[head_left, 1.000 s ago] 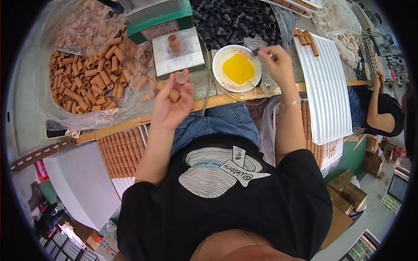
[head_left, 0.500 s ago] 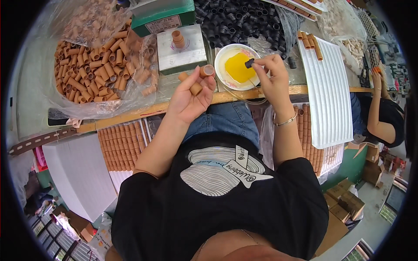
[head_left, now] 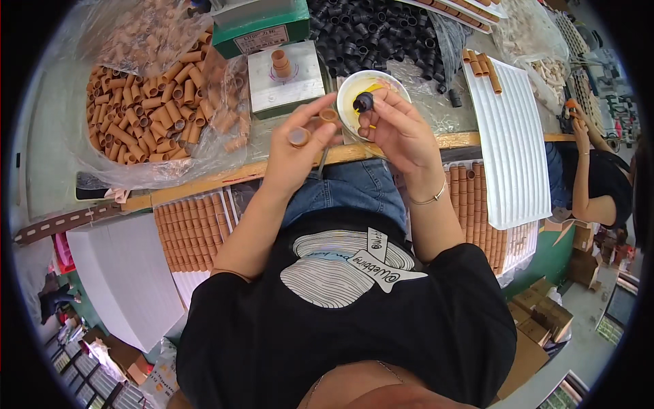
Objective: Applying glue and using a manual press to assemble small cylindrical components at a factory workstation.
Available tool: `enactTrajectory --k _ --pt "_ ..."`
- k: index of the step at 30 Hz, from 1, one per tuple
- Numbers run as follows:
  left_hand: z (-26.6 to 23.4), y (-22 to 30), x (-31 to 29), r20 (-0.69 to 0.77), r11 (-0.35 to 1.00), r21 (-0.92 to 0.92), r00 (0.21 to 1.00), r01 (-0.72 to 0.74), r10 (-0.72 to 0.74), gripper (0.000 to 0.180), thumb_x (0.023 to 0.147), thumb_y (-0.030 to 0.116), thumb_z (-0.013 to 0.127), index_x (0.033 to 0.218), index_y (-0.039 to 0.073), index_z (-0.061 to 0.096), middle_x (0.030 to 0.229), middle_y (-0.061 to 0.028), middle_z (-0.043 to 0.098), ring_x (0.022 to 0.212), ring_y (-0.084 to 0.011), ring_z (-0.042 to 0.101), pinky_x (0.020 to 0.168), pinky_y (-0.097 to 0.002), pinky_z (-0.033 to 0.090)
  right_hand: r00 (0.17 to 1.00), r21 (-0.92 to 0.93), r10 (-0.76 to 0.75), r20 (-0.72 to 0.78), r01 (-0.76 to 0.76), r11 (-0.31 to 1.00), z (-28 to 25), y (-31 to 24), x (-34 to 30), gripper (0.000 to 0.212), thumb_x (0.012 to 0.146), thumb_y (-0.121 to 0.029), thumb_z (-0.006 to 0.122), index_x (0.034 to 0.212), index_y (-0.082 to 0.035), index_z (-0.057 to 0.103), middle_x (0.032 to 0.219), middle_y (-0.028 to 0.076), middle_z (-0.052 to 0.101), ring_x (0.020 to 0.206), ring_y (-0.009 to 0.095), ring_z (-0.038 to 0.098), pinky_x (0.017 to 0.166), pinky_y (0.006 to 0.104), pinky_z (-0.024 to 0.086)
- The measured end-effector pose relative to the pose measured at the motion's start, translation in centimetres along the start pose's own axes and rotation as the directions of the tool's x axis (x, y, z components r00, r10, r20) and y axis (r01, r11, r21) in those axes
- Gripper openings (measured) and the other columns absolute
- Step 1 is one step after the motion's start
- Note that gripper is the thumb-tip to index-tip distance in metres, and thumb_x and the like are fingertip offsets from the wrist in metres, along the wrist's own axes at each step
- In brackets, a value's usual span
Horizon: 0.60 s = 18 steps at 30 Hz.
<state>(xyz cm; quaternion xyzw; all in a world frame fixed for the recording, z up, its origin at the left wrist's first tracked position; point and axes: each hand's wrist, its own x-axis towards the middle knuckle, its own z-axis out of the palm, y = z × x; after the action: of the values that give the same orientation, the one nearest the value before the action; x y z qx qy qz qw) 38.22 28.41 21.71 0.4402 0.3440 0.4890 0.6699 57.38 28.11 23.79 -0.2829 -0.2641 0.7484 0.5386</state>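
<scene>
My left hand [head_left: 293, 153] is closed around two short brown tubes, one brown tube [head_left: 298, 137] near the palm and another brown tube [head_left: 328, 115] at the fingertips. Facing it, my right hand [head_left: 403, 129] pinches a small black ring-shaped plastic fitting [head_left: 364, 102] between thumb and fingers. A small gap separates the fitting from the tubes. Behind my right hand is a white bowl [head_left: 403, 80] of yellow liquid, partly covered by the fingers. On a metal block [head_left: 300, 92] beyond my left hand stands a brown stepped piece [head_left: 280, 63].
A heap of brown tubes [head_left: 139, 116] lies in plastic film at the left. Black fittings [head_left: 409, 34] are piled at the back. A ridged white tray [head_left: 514, 150] with several tubes juts over the wooden table edge [head_left: 449, 140] at right. Another person [head_left: 593, 177] works at far right.
My right hand has come left and nearer, bringing the black fitting away from over the bowl toward the tubes. My left hand has turned, tilting the tubes.
</scene>
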Motion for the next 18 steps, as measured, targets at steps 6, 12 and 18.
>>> enactTrajectory --k 6,12,18 --pt "0.1 -1.1 0.2 0.033 0.910 0.392 0.991 -0.135 0.133 0.046 0.081 -0.005 0.066 0.125 0.001 0.054 0.107 -0.0054 0.062 0.098 -0.0125 0.061 0.086 -0.0237 0.048 0.946 -0.595 -0.323 -0.022 0.247 0.765 0.2 -0.3 -0.6 0.008 0.093 -0.008 0.056 0.097 -0.003 0.060 0.095 0.002 0.059 0.082 0.009 0.055 0.075 0.0216 0.043" --pt "0.4 -1.5 0.3 0.023 0.907 0.395 0.989 -0.145 0.148 0.033 0.082 -0.003 0.067 0.113 0.000 0.058 0.106 -0.0063 0.065 0.099 -0.0104 0.060 0.084 -0.0227 0.049 0.849 -0.857 -0.506 0.153 0.370 0.360 0.2 -0.9 -0.7 0.005 0.088 -0.002 0.061 0.091 0.001 0.060 0.097 0.006 0.055 0.085 0.010 0.053 0.075 0.0225 0.043" --pt "-0.6 -1.8 0.3 -0.003 0.962 0.253 0.994 -0.105 0.110 0.028 0.087 0.002 0.063 0.114 0.000 0.056 0.108 -0.0079 0.063 0.097 -0.0128 0.062 0.079 -0.0240 0.052 0.735 -0.935 -0.586 0.342 0.326 -0.136 -3.1 -0.9 -0.2 0.010 0.079 -0.004 0.066 0.089 -0.003 0.064 0.092 0.010 0.056 0.083 0.023 0.057 0.071 0.0313 0.045"
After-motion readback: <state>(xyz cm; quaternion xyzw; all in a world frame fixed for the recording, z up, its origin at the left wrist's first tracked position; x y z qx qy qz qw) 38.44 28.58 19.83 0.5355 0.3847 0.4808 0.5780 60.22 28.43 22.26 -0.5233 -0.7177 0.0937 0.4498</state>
